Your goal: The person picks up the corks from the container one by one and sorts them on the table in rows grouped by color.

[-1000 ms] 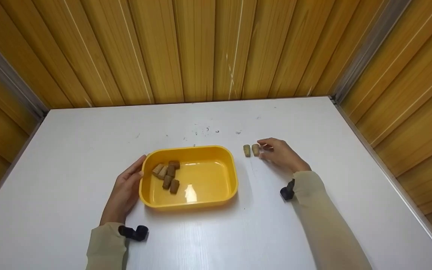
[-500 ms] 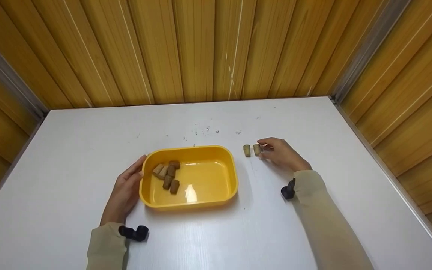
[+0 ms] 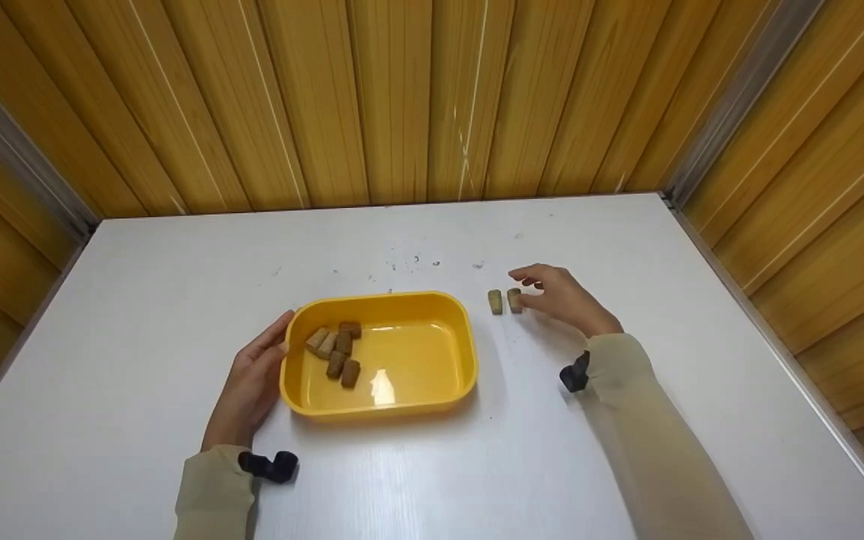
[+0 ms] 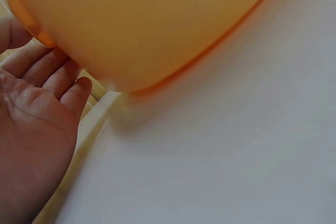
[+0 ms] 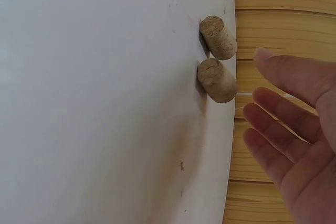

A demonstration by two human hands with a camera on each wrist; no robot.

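A yellow plastic tray [image 3: 417, 356] stands left of the middle of the table in the head view. Several brown and tan corks [image 3: 351, 373] lie grouped in its left half. My left hand [image 3: 252, 379] holds the tray by its left end, thumb at the rim and fingers against the outer wall; in the left wrist view the fingertips are partly hidden behind the tray. Right of the tray, two light corks [image 3: 495, 301] [image 5: 218, 81] lie side by side on the table. With fingers and thumb spread apart and nothing between them, my right hand [image 3: 563, 300] is close beside the right-hand cork.
The white table [image 3: 402, 480] carries small dark marks near its back. Wood-patterned panels [image 3: 387, 105] rise along the back and both sides. A black wrist camera [image 3: 271, 466] sits on each sleeved forearm.
The right-hand cork has shifted slightly right, leaving a wider gap between the two. My right hand's fingers have spread and lifted away from it. The left hand and tray stay put.
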